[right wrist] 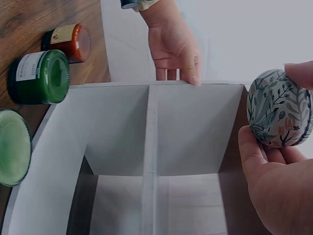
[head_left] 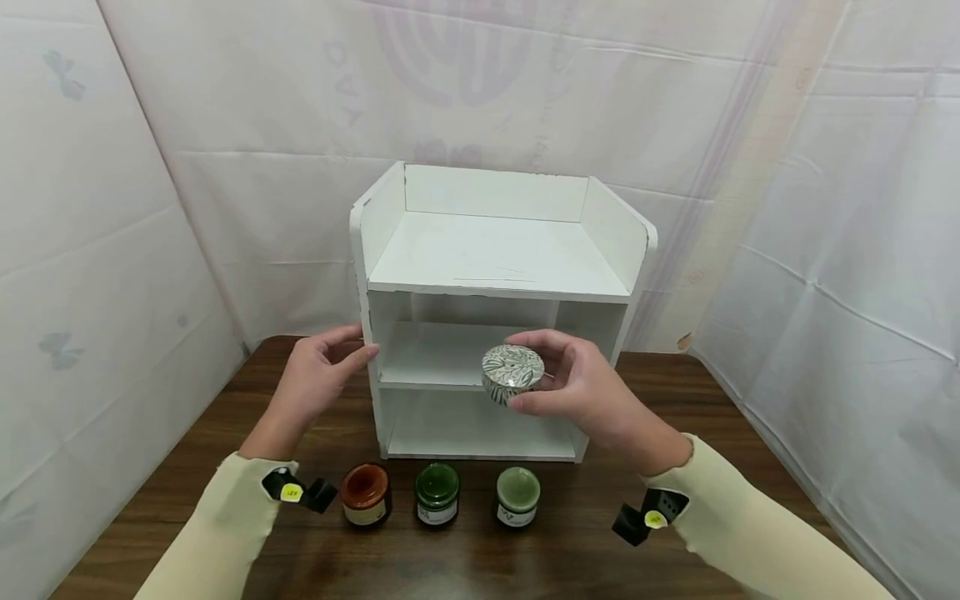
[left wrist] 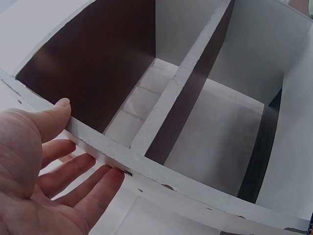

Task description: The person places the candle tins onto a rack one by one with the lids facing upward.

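Observation:
A round tin (head_left: pixel 513 371) with a leaf and flower pattern is held by my right hand (head_left: pixel 573 385), thumb on one side and fingers on the other. It is raised in front of the middle board of a white shelf unit (head_left: pixel 498 250). In the right wrist view the tin (right wrist: pixel 279 108) shows its printed side. My left hand (head_left: pixel 318 375) holds the front edge of the unit's left side panel. The left wrist view shows the thumb of the left hand (left wrist: pixel 54 171) at the edge and the fingers along the panel's outer face.
On the dark wooden table (head_left: pixel 315 567), a row before the unit has an amber jar (head_left: pixel 365 496), a dark green jar (head_left: pixel 437 494) and a pale green jar (head_left: pixel 517 497). White sheeting (head_left: pixel 262 200) hangs behind and at both sides.

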Motion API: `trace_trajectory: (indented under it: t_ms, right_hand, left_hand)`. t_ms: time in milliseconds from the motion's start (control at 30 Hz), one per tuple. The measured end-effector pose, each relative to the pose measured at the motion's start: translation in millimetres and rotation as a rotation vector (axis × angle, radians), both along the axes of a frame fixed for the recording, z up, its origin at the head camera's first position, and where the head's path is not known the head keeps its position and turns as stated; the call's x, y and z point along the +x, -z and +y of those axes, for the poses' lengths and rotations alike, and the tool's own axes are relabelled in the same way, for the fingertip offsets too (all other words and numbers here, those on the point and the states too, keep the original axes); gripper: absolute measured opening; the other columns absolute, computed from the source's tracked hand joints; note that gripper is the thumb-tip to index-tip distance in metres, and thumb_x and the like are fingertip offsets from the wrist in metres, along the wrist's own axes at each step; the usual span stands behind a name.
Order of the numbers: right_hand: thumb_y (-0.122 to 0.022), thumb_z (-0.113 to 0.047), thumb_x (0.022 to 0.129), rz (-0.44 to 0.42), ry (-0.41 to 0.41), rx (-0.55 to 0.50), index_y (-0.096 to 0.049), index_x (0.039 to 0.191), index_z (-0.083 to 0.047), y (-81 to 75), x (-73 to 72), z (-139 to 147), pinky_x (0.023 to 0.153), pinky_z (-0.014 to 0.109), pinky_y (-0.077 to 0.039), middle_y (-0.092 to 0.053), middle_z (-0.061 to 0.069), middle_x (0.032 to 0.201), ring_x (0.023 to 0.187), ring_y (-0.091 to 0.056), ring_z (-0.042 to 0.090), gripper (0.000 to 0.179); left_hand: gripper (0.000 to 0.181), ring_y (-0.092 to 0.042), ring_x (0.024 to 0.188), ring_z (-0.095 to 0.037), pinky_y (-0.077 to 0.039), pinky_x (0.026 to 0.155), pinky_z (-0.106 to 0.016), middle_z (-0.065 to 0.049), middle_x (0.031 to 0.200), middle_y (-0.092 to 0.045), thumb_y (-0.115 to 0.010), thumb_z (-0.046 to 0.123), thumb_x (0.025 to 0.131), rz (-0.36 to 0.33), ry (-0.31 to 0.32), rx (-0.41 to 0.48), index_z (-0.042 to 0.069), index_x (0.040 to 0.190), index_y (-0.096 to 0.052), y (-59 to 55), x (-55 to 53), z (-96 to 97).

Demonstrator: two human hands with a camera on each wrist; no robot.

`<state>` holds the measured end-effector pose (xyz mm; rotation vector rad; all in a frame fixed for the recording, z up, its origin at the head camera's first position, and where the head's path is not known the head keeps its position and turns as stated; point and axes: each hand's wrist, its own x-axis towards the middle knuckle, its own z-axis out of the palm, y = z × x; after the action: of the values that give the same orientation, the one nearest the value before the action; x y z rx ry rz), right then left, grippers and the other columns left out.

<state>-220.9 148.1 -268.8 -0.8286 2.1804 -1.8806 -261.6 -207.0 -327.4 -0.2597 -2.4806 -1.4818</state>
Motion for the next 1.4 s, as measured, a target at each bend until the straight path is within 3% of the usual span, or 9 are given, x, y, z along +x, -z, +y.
trace_trajectory:
  t_ms: [833,1400]
  right_hand:
    - [-0.081,0.007,0.078,0.045,-0.045,-0.031,-0.058,0.138,-0.001,-25.1,-13.6,-15.8,0.082,0.024,-0.062,-0.068,0.009,0.122,0.101,-0.07,0.015,0.064]
    - [-0.079,0.004,0.079,0.086,-0.051,-0.049,-0.061,0.134,0.0,-33.4,-23.0,-26.0,0.086,0.024,-0.06,-0.069,0.01,0.123,0.101,-0.069,0.015,0.058]
  left_hand:
    - [0.059,-0.064,0.12,-0.028,-0.052,0.082,-0.012,-0.012,0.137,-0.067,-0.07,0.047,0.097,0.006,-0.001,0.001,0.014,0.145,-0.06,0.5,-0.9,1.5]
    - [0.062,-0.06,0.126,-0.027,-0.051,0.082,-0.012,-0.011,0.143,-0.063,-0.069,0.049,0.097,0.009,-0.002,-0.012,0.013,0.146,-0.059,-1.0,2.8,0.3]
